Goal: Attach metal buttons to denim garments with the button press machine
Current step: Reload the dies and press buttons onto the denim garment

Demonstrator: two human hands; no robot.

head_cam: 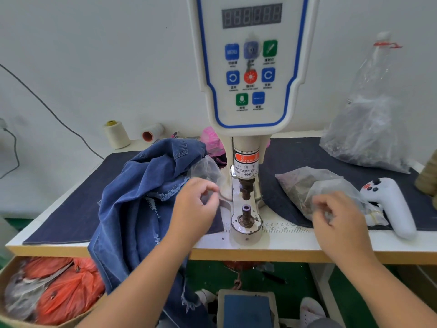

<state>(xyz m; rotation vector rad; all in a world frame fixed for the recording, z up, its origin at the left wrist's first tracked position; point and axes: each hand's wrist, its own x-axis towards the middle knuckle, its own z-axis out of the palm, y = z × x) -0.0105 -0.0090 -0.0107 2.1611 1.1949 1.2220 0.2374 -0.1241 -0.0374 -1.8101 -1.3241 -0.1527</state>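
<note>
The button press machine (246,95) stands at the middle of the table, its lower die (246,210) bare under the upper punch (246,188). A blue denim garment (142,192) lies heaped left of the die and hangs over the table's front edge. My left hand (196,207) hovers over the denim just left of the die, fingers curled, thumb near the fingertips; nothing shows between them. Behind it lies a small clear bag (204,168). My right hand (338,218) is at the mouth of a clear bag of buttons (305,183), fingers curled into the plastic.
A white handheld controller (392,204) lies at the right beside a large tied plastic bag (369,119). Thread cones (117,134) stand at the back left. A box of orange bags (59,294) sits below left, and a foot pedal (247,308) is under the table.
</note>
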